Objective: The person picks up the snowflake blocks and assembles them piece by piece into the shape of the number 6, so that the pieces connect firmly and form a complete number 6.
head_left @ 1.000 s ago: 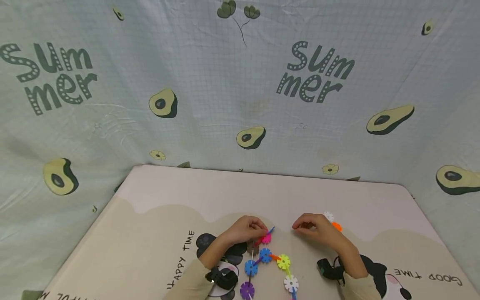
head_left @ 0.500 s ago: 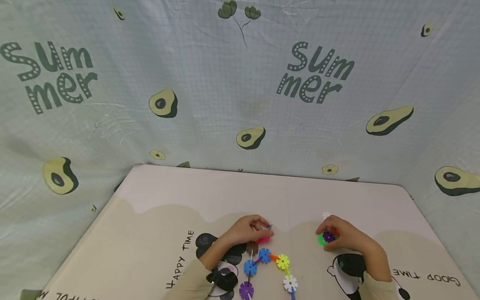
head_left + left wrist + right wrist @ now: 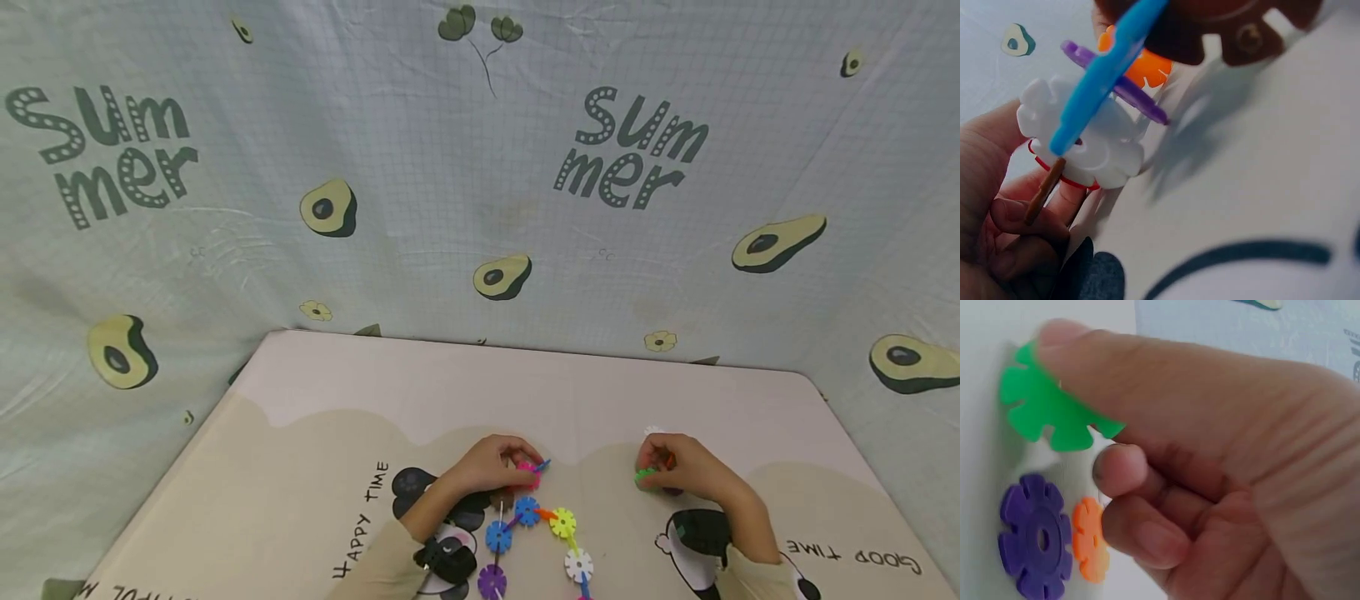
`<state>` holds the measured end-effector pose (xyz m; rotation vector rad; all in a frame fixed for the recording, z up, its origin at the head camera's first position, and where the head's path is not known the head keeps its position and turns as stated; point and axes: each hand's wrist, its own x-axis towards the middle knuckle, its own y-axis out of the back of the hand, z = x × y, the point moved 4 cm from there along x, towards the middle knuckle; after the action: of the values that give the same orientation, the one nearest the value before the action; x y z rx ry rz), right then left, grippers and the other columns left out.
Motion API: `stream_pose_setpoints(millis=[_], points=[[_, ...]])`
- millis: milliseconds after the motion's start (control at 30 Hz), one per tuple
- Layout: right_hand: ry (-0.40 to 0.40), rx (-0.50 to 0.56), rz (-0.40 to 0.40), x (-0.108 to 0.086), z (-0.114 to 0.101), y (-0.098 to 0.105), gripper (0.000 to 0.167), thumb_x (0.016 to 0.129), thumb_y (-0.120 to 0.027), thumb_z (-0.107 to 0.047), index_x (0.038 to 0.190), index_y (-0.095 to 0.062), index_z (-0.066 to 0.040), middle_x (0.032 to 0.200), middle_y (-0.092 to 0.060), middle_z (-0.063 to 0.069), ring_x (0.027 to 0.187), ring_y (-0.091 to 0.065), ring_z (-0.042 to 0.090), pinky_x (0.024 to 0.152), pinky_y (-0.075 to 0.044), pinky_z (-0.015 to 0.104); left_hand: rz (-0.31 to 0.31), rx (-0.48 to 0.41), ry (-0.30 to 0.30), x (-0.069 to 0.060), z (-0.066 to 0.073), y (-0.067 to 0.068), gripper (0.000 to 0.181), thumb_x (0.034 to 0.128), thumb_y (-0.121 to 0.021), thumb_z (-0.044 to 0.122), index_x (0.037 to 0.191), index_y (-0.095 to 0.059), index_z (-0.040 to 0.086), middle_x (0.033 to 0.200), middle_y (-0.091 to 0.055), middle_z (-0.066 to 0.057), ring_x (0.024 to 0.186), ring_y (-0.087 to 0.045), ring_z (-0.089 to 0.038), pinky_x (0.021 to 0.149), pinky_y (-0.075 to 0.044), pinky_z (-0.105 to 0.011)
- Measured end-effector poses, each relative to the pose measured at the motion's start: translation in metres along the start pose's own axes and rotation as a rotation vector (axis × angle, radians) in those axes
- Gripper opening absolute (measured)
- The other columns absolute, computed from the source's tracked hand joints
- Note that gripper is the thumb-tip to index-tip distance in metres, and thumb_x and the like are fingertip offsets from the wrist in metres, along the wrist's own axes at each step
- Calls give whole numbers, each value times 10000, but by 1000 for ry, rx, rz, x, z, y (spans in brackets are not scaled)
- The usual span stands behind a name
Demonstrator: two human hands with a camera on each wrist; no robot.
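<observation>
At the table's middle my left hand (image 3: 491,463) pinches a snowflake disc (image 3: 529,472), pink in the head view, joined to a blue disc (image 3: 543,466). The left wrist view shows thumb and fingers on a pale disc (image 3: 1094,159) with a red edge behind it. A blue disc (image 3: 1100,87) seen edge-on, a purple disc (image 3: 1138,100) and a brown disc (image 3: 1235,31) are close by. Further right, my right hand (image 3: 692,468) holds a green snowflake disc (image 3: 1047,412) under its thumb. A purple disc (image 3: 1036,537) and an orange disc (image 3: 1090,540) lie beside its fingers.
A chain of linked discs, among them a blue disc (image 3: 498,536), a yellow disc (image 3: 562,523) and a white disc (image 3: 578,566), curves toward the table's front. Another white disc (image 3: 654,430) lies beyond my right hand. The printed cloth (image 3: 420,250) hangs behind the table (image 3: 450,375).
My right hand has moved right, from near the left hand to the loose discs, and now holds the green disc. The left hand stays nearly in place with its disc.
</observation>
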<state>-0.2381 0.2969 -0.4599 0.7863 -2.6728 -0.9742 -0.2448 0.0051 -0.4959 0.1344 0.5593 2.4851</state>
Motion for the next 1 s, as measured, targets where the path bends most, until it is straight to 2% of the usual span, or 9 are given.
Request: stream_pose_setpoints(millis=[167,267,400,567,700,867,967,1000], points=[[57,37,75,6,-6,-5,124,848,-749,-97,895,-635,-79,775,-577,-40,670,-498,35,571,-436,235,9,80,50,-1,0,-1,293,764,-812,298,1004,-738,149,756,-576,123,638,-474,-23,574,-355,-198],[57,130,98,14,-8,-14,89,885,-708,-82,936,-646,-42,809,-626,23,670,-565,78,563,-482,258,6,122,59,-2,0,-2,333,734,-827,318,1015,-735,167,776,-568,134,674,-469,-25,592,-348,-205],[-25,290,81,28,-8,-32,155,916,-676,-103,980,-633,31,793,-649,63,632,-618,121,568,-523,287,4,148,41,-3,2,-1,344,733,-823,327,1026,-737,169,793,-577,143,697,-466,-13,611,-345,-199],[-127,419,52,42,-9,-54,279,930,-668,-156,1021,-612,102,780,-675,68,621,-626,118,628,-535,266,4,156,16,-2,1,-2,334,735,-820,313,1022,-740,165,808,-613,137,707,-480,2,625,-358,-194],[-170,465,51,46,-9,-63,326,930,-671,-171,1060,-599,120,790,-675,59,621,-614,106,624,-529,244,6,152,4,-1,0,-2,329,726,-826,287,1015,-742,155,811,-633,118,715,-490,4,631,-358,-191],[-197,473,57,50,-9,-71,332,926,-678,-176,1078,-596,108,783,-673,58,612,-607,107,620,-520,241,5,138,-10,-2,0,-2,331,727,-826,282,1019,-745,148,806,-635,120,718,-495,0,631,-355,-187],[-203,479,64,51,-12,-75,325,928,-674,-168,1079,-594,108,780,-673,49,608,-606,108,621,-520,239,5,124,-32,-3,1,-1,335,736,-815,298,1022,-745,139,804,-636,134,731,-512,3,646,-379,-189],[-201,480,68,51,-13,-76,323,929,-671,-164,1078,-591,111,779,-672,46,606,-607,108,622,-520,237,4,129,-58,-4,2,-1,333,745,-808,314,1022,-743,140,802,-637,143,735,-518,10,648,-389,-188]])
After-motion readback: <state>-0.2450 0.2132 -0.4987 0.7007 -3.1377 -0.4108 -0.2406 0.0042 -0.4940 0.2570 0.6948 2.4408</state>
